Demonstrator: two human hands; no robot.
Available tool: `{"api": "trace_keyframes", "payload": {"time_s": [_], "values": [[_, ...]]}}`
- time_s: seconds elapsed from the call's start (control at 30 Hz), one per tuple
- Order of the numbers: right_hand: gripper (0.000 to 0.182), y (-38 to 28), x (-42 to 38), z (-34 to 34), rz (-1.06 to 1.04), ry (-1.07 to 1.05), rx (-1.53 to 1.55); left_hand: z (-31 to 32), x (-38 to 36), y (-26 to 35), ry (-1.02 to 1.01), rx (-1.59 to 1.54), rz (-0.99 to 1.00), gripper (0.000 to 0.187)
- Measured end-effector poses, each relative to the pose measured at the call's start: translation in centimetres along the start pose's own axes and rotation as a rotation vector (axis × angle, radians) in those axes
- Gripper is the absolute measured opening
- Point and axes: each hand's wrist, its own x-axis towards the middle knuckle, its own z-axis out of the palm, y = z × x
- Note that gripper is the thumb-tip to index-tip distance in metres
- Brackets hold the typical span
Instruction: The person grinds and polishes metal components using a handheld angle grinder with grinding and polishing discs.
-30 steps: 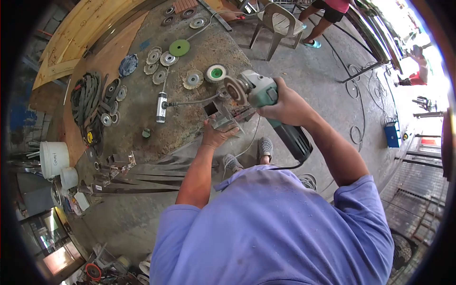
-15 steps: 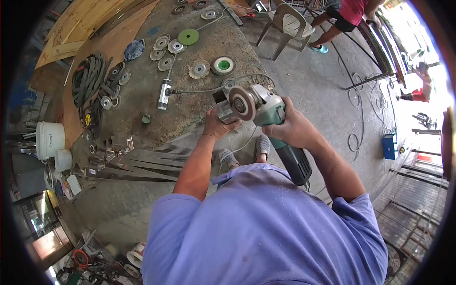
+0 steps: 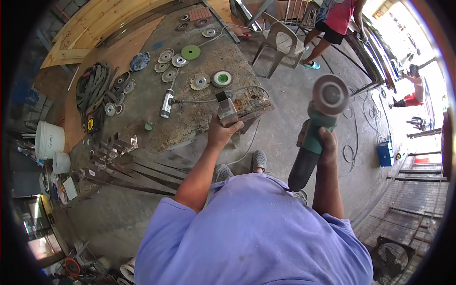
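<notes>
My right hand point(image 3: 327, 145) is wrapped round the body of a green and black angle grinder point(image 3: 311, 142), held up to the right of the table over the floor. Its round disc point(image 3: 330, 95) faces me at the top. At the table's near corner, my left hand point(image 3: 222, 133) grips a short piece of square metal tube point(image 3: 227, 112), whose dark hollow end tilts up and away. Just behind the tube lies the grinding wheel with a green centre point(image 3: 222, 79), beside a worn flap disc point(image 3: 200, 81). A cable socket point(image 3: 166, 104) rests left of them.
The worn table point(image 3: 142, 97) carries several discs, a green disc point(image 3: 190, 52) and a coil of dark straps point(image 3: 92, 85). Metal strips point(image 3: 137, 178) jut from its near edge. A plastic chair point(image 3: 282, 40), a person point(image 3: 335, 21) and another person point(image 3: 414, 85) are beyond; cables lie on the floor.
The grinder has swung right and up, away from the square tube, and its disc now faces me. My left hand still holds the tube at the table corner.
</notes>
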Motion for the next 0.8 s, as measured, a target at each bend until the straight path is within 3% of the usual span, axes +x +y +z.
{"api": "trace_keyframes", "payload": {"time_s": [0.1, 0.23, 0.33, 0.43, 0.53, 0.63, 0.73, 0.8], "values": [[0.064, 2.0, -0.4, -1.4, -0.05, -0.036, 0.139, 1.6, -0.4, -1.0, 0.279, 0.308, 0.07, 0.067], [0.065, 2.9, -0.3, -2.4, -0.08, -0.15, 0.131, 4.1, -1.1, 1.4, 0.543, 0.307, 0.104, 0.034], [0.065, 2.5, 0.6, -3.3, -0.053, -0.197, 0.157, 3.6, -1.4, 2.2, 0.437, 0.078, -0.193, 0.045], [0.067, 1.9, 1.5, -4.8, -0.037, -0.227, 0.182, 0.6, -3.9, 2.3, 0.197, -0.092, -0.082, 0.039], [0.071, 1.7, 2.2, -6.4, -0.033, -0.256, 0.237, -1.7, -7.0, 5.1, 0.108, -0.075, -0.065, 0.05], [0.07, 2.0, 2.6, -7.3, -0.04, -0.324, 0.308, -3.0, -9.6, 8.7, 0.163, -0.029, -0.126, 0.063], [0.07, 2.4, 2.8, -7.3, 0.02, -0.363, 0.323, -4.1, -11.0, 9.5, 0.218, -0.071, 0.005, 0.062], [0.075, 3.1, 3.1, -7.5, 0.053, -0.412, 0.336, -4.0, -12.3, 11.5, 0.249, -0.189, -0.027, 0.061]]}}
